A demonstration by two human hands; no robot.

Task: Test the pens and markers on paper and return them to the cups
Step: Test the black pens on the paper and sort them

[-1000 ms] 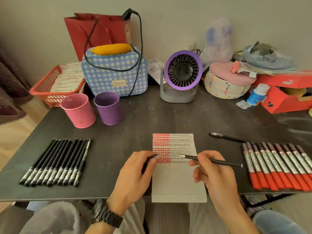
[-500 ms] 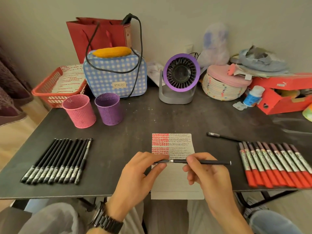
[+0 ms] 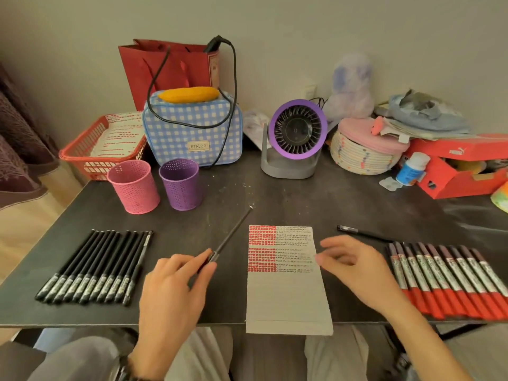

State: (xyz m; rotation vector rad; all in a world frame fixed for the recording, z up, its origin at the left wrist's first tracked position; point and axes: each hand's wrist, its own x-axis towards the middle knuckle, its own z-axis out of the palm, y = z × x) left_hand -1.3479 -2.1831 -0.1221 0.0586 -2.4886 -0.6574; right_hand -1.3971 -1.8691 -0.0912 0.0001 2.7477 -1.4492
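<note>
In the head view, a black pen (image 3: 233, 232) is being pinched by the fingers (image 3: 189, 261) of the left hand (image 3: 170, 292), just left of the paper (image 3: 286, 295). The right hand (image 3: 354, 268) is hovering over the paper's right edge, loose-fingered and empty. The pen is likely being returned, and is best being tilted upright before being lowered into the purple cup (image 3: 181, 185) beyond the paper.

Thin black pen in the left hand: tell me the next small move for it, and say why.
Probably carry it forward and drop it into the purple mesh cup. The left hand pinches the thin black pen at one end, left of the lined paper, which bears black marks; the right hand is open, off the pen. That cup looks nearest.
</note>
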